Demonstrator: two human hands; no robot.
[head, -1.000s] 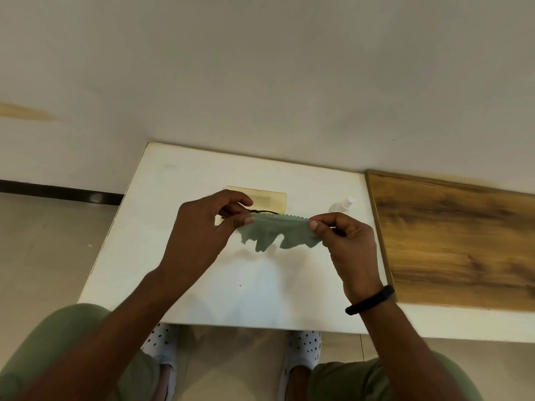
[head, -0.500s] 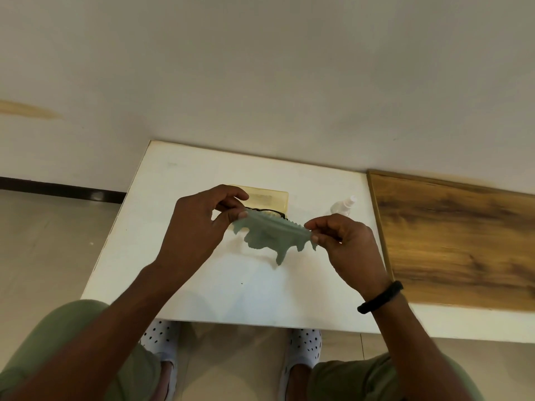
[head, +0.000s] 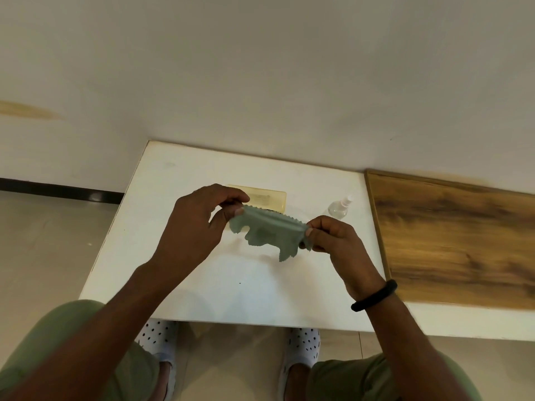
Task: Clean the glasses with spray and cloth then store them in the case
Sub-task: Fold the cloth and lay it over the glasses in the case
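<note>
A pale green cleaning cloth [head: 269, 233] with zigzag edges hangs stretched between my hands above the white table [head: 179, 273]. My left hand [head: 199, 227] pinches its upper left corner and my right hand [head: 335, 241] pinches its right end, which sits lower. Just above the cloth's top edge a dark sliver of the glasses [head: 270, 210] shows; the rest is hidden behind the cloth, and I cannot tell whether a hand holds them. The yellowish translucent case [head: 260, 195] lies flat behind my hands. A small clear spray bottle [head: 340, 208] stands to its right.
A wooden board [head: 451, 241] lies along the table's right side, close to the spray bottle. The table's back edge meets a plain wall. My knees and white spotted shoes [head: 157, 340] are below the table's near edge.
My right hand has dropped a little and twisted, so the cloth now slopes down to the right and hangs more crumpled. Less of the glasses frame shows above the cloth.
</note>
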